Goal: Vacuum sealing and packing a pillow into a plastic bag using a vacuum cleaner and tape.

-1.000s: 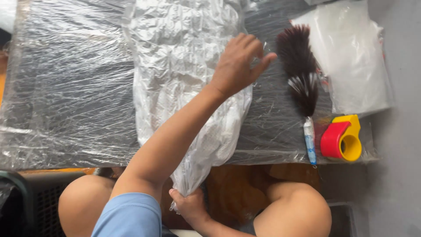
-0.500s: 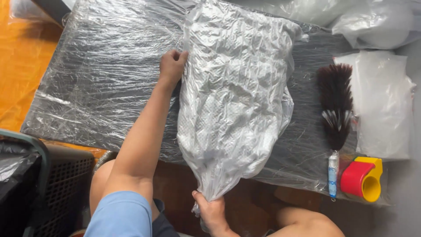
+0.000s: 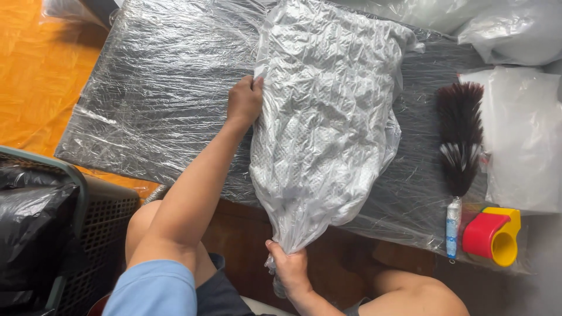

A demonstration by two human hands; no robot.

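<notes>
A large clear plastic bag (image 3: 328, 117) stuffed with white fabric lies lengthwise on a dark table wrapped in plastic film (image 3: 158, 105). Its gathered neck hangs over the table's near edge. My right hand (image 3: 287, 268) is closed around that neck, just below the edge. My left hand (image 3: 244, 99) reaches out over the table and holds the bag's left side with curled fingers.
A dark feather duster (image 3: 459, 140) lies to the right of the bag, with a red and yellow tape dispenser (image 3: 492, 234) beside its handle. Clear plastic bags (image 3: 521, 134) are stacked at the right. A basket lined with a black bag (image 3: 35, 234) stands at lower left on the orange floor (image 3: 35, 76).
My left hand moved from the bag's right side, near the duster, over to its left side. My right hand kept its hold on the neck. The view shifted left.
</notes>
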